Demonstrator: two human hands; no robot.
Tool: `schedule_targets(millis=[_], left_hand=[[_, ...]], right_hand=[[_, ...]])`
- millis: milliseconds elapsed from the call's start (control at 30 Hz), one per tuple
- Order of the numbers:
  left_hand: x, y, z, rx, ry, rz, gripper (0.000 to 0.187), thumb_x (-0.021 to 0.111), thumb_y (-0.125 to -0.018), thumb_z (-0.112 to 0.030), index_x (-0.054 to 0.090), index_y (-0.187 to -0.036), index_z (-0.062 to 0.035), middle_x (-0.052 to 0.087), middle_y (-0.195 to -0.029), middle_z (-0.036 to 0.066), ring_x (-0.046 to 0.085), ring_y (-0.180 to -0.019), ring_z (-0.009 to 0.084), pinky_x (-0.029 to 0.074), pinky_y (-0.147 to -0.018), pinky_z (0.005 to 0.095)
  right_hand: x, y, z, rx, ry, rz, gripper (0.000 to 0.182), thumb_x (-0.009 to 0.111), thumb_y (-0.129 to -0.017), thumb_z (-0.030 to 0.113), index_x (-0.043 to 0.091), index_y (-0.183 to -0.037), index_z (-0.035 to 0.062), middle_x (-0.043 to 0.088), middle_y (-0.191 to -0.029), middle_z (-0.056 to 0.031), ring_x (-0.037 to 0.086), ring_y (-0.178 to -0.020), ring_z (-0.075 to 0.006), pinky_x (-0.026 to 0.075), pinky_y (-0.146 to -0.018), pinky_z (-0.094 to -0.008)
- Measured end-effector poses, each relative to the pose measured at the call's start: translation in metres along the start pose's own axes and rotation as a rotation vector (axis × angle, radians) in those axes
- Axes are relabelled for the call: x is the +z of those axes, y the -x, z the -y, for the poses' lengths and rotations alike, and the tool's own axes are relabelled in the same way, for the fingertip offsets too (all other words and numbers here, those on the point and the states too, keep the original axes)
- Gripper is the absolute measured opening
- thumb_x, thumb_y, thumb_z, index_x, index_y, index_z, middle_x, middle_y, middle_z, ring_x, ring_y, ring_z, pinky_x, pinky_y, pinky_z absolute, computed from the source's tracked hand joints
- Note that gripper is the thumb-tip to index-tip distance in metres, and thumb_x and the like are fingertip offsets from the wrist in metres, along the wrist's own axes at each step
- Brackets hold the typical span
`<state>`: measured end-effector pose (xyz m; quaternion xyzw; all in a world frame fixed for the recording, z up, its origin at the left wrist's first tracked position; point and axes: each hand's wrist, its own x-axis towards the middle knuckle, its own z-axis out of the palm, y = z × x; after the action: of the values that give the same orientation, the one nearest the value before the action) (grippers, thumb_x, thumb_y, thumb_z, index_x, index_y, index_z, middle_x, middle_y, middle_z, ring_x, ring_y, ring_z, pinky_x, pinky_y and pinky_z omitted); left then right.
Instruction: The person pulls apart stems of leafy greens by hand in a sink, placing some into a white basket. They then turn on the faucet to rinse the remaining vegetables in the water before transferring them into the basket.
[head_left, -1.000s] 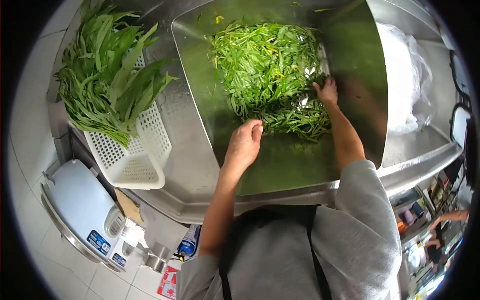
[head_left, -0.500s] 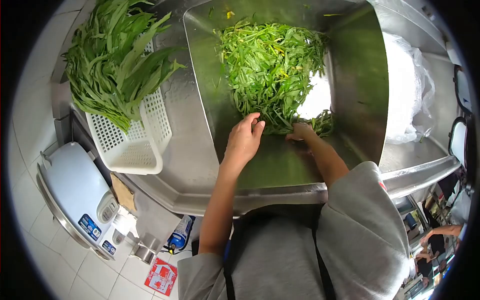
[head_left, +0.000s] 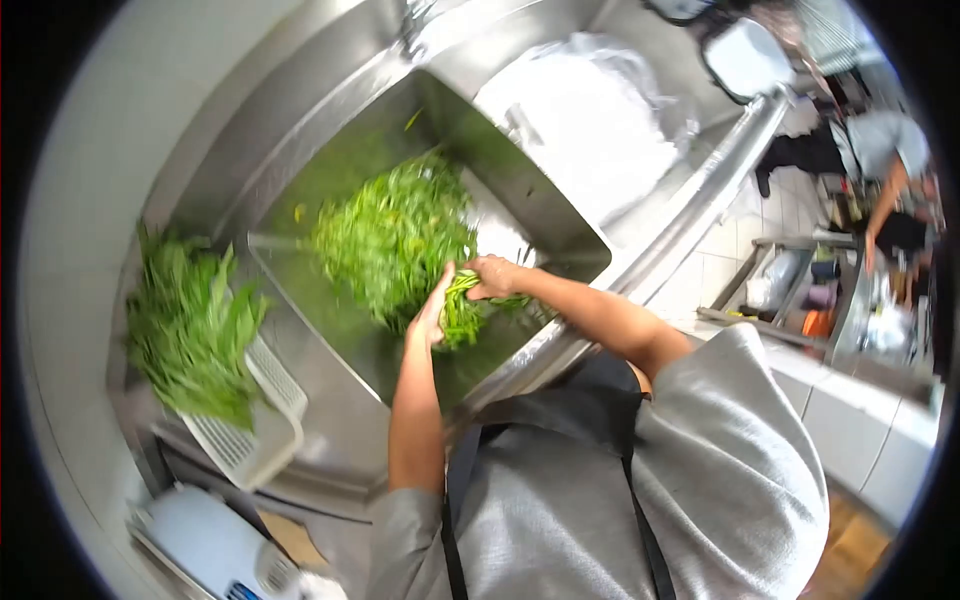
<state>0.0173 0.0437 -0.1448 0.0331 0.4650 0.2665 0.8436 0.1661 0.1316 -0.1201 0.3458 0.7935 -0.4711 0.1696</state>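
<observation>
A steel basin point(head_left: 330, 358) holds a heap of cut leafy greens point(head_left: 385, 235), blurred by motion. Near its front side, a bunch of leafy greens point(head_left: 460, 315) with stem ends upward is held between my hands. My left hand point(head_left: 432, 305) presses along the bunch's left side, fingers fairly straight and partly hidden. From the right, my right hand point(head_left: 492, 277) is closed around its upper part.
Long uncut greens point(head_left: 195, 325) lie over a white perforated basket point(head_left: 275, 452) at left. A white plastic bag point(head_left: 590, 130) sits behind the basin at right. A pale blue lidded appliance point(head_left: 205, 540) stands lower left. Another person point(head_left: 880, 150) works at far right.
The view has turned, so the basin appears rotated and further left. My hands have come together and now hold a bunch up from the heap.
</observation>
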Motion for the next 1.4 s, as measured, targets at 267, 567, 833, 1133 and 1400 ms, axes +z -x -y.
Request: schedule_targets(millis=[267,567,833,1133,1400], left_hand=[[0.083,0.001,-0.063,0.561,0.321,-0.122,0.060,0.045,-0.077,-0.059,0.046,-0.114,-0.0113,0.052,-0.107,0.006,0.051,-0.094,0.0215,0.041,-0.081,0.0371],[0.246,0.033,-0.099,0.958,0.133,0.038,0.066,0.028,-0.082,-0.063,0.047,-0.106,-0.0044,0.052,-0.105,0.008,0.049,-0.100,0.0220,0.037,-0.089,0.0356],[0.527,-0.094,-0.104,1.064,-0.305,0.537,0.064,0.026,-0.089,-0.053,0.035,-0.124,0.0003,0.042,-0.119,0.008,0.041,-0.110,0.0166,0.029,-0.096,0.0301],[0.771,-0.446,-0.081,1.043,-0.776,0.415,0.072,0.025,-0.088,-0.053,0.022,-0.129,0.0064,0.033,-0.128,0.023,0.031,-0.120,0.0307,0.023,-0.099,0.0339],[0.666,-0.699,-0.033,0.691,-1.530,-0.048,0.072,0.030,-0.085,-0.054,0.019,-0.133,-0.0004,0.023,-0.136,0.021,0.022,-0.125,0.0358,0.019,-0.102,0.0408]], right_hand=[[-0.021,0.021,0.034,-0.094,-0.401,-0.716,0.068,0.064,-0.067,0.020,0.031,-0.122,-0.0005,0.032,-0.124,-0.0229,0.027,-0.120,-0.0380,0.029,-0.094,-0.0448],[-0.106,0.127,0.033,-0.318,-0.308,-1.402,0.051,0.065,-0.060,0.013,0.049,-0.109,0.0055,0.033,-0.118,-0.0212,0.034,-0.111,-0.0401,0.033,-0.092,-0.0425],[-0.254,0.303,-0.154,-0.393,-0.551,-1.984,0.037,0.060,-0.062,0.004,0.051,-0.097,-0.0002,0.041,-0.108,-0.0181,0.045,-0.100,-0.0341,0.037,-0.087,-0.0366],[-0.349,0.395,-0.547,0.001,-0.619,-2.190,0.033,0.059,-0.073,0.006,0.049,-0.104,-0.0006,0.056,-0.093,-0.0076,0.052,-0.085,-0.0140,0.043,-0.075,-0.0268],[-0.241,0.262,-0.817,0.309,-0.430,-1.528,0.054,0.060,-0.073,0.021,0.041,-0.119,0.0022,0.054,-0.104,-0.0232,0.053,-0.094,-0.0363,0.040,-0.083,-0.0388]])
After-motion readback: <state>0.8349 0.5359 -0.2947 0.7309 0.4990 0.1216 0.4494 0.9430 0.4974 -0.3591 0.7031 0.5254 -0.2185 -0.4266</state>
